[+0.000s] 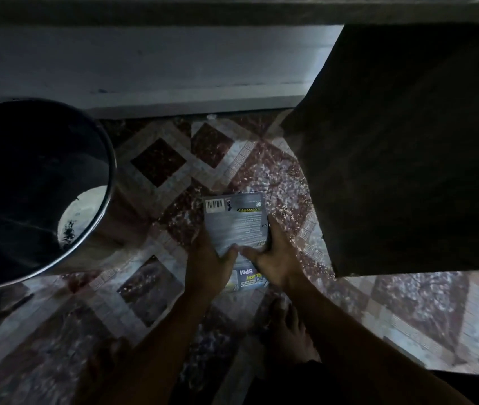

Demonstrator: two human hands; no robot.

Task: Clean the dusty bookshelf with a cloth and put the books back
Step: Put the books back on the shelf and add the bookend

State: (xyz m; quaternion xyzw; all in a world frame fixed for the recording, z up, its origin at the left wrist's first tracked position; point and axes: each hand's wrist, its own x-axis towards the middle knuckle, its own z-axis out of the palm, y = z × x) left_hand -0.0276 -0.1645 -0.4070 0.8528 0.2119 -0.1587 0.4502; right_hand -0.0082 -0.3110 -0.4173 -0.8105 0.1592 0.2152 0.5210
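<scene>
A grey book (237, 220) with a barcode on its back cover is held low over the patterned floor. My left hand (207, 264) grips its left edge, thumb on the cover. My right hand (276, 258) grips its right edge, thumb also on the cover. Under it lies another book (247, 280) with "SPM" printed on its cover, partly hidden by both hands. No cloth is visible. A dark brown slab, perhaps part of the shelf (408, 147), fills the right side.
A large dark bucket (27, 185) stands at the left on the tiled floor (156, 162). A pale wall base (144, 83) runs along the back. My bare feet (288, 331) are below the books. The scene is dim.
</scene>
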